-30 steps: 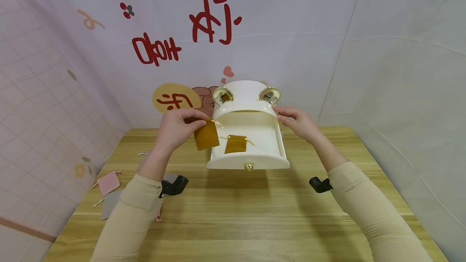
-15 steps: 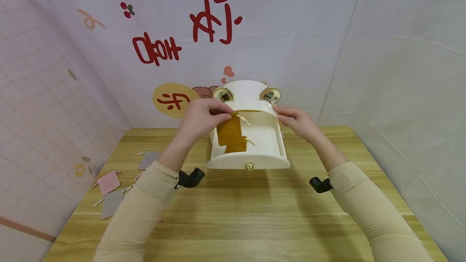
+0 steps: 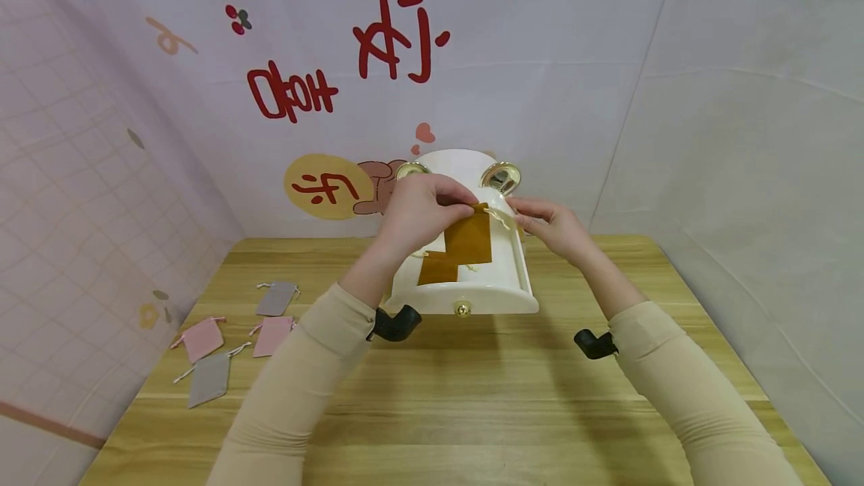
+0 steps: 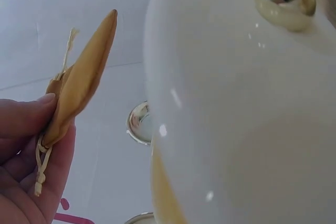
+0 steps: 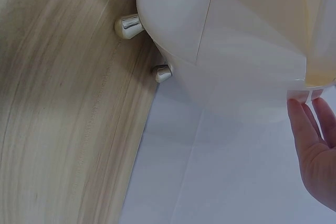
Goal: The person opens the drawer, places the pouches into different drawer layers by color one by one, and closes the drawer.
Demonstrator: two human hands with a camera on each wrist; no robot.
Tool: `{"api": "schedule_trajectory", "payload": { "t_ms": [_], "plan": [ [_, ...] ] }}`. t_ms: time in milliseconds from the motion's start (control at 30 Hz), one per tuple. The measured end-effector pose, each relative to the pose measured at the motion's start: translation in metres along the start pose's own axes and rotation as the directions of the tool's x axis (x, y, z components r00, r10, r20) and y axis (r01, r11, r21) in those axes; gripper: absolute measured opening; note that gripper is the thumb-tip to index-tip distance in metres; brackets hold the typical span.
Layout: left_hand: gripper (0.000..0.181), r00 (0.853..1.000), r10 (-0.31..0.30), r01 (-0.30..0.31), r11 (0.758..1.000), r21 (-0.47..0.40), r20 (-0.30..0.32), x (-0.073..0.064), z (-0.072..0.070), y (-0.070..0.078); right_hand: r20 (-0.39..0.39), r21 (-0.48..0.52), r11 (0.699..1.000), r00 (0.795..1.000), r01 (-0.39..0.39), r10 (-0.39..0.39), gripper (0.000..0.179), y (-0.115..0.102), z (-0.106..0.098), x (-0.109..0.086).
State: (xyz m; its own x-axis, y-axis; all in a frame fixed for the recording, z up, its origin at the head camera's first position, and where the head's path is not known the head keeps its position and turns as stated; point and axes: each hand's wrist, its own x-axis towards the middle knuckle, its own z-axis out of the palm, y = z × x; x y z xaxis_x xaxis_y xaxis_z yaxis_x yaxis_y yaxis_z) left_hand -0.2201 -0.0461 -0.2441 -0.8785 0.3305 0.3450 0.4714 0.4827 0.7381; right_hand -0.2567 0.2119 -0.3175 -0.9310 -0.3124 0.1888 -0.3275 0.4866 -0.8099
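In the head view my left hand (image 3: 420,210) pinches a mustard-brown drawstring pouch (image 3: 470,240) by its corded top, over the right half of a pulled-out white drawer (image 3: 418,301). The left wrist view shows thumb and fingers on this pouch (image 4: 81,85), cords dangling. A second mustard pouch (image 3: 437,270) lies inside the drawer behind its gold knob (image 3: 462,309), partly covered by the held one. The drawer belongs to a rounded white case (image 3: 454,163) with gold-rimmed round pieces on top. My right hand (image 3: 556,229) touches the case's right side with extended fingertips (image 5: 295,106).
On the wooden table (image 3: 432,411), left of the case, lie a grey pouch (image 3: 275,300), a pink pouch (image 3: 273,337), another pink pouch (image 3: 202,340) and another grey one (image 3: 211,379). A printed cloth wall (image 3: 540,58) stands close behind the case.
My left hand has carried the mustard pouch rightward, from the drawer's left side to above its right half. The right hand stays at the case's side.
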Motion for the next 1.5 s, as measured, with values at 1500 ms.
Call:
{"api": "schedule_trajectory", "payload": {
  "t_ms": [1500],
  "plan": [
    [0.027,0.997,0.047,-0.028,0.964,-0.265,0.065,-0.045,0.016,-0.027,-0.024,0.008,1.000,1.000,0.013,-0.013,0.042,0.038,0.000,0.012]
  ]
}}
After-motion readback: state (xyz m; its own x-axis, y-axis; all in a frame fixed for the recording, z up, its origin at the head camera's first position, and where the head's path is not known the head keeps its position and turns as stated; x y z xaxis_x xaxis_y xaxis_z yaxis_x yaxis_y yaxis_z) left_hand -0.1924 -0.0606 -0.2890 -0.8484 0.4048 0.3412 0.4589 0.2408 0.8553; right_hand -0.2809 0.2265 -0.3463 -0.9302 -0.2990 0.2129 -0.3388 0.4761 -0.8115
